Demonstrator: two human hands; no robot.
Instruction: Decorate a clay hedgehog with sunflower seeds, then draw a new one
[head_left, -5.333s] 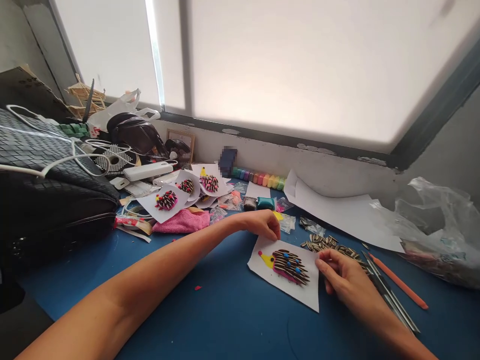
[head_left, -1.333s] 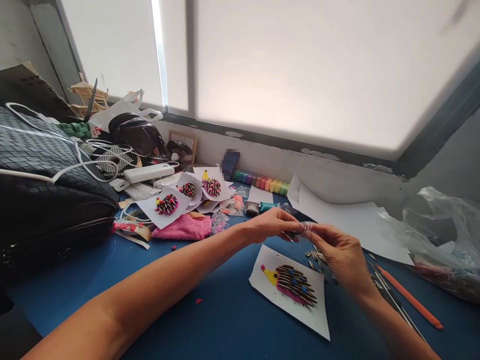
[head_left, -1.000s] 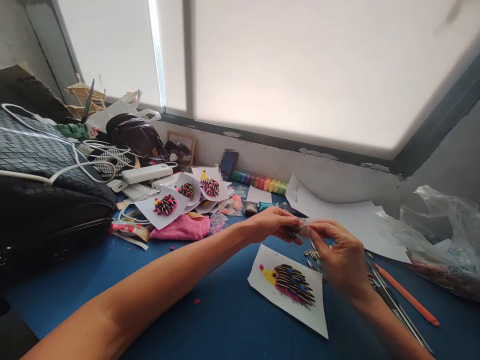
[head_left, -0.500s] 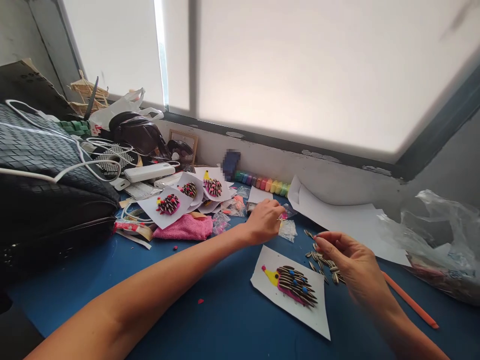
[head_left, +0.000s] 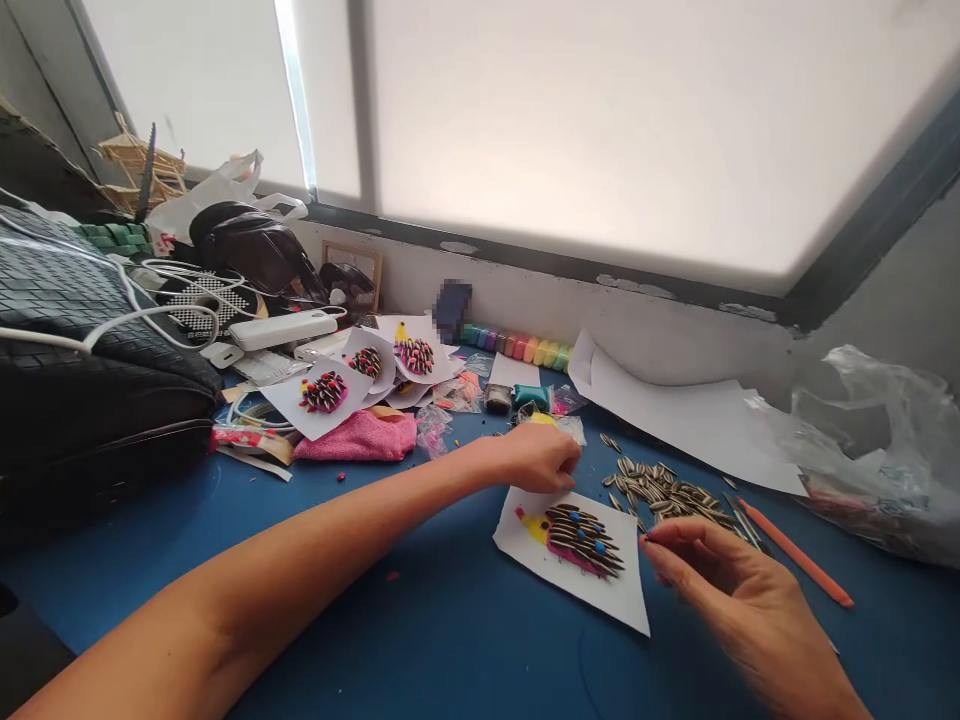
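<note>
A white card [head_left: 626, 605] lies on the blue table, bearing a hedgehog [head_left: 581, 540] of clay and striped sunflower seeds. It has a yellow face, a pink body and blue dots among the spines. My left hand [head_left: 538, 458] is closed at the card's far edge, its fingertips curled under; whatever it holds is hidden. Just right of the card, my right hand [head_left: 731, 590] pinches something small and dark between thumb and forefinger, too small to name. Behind it spreads a pile of sunflower seeds [head_left: 667, 490].
Right of the seeds lies an orange stick-like tool [head_left: 799, 555], with a plastic bag [head_left: 885, 460] beyond. Further back are clay packets [head_left: 531, 397] and a row of coloured clay [head_left: 517, 345]. Several finished hedgehog cards [head_left: 281, 400], a pink cloth [head_left: 360, 437] and a black bag [head_left: 97, 400] occupy the left.
My left hand has come back from the small packets to the card's far edge. My right hand has drawn nearer, from the seed pile to beside the card. The view has shifted slightly.
</note>
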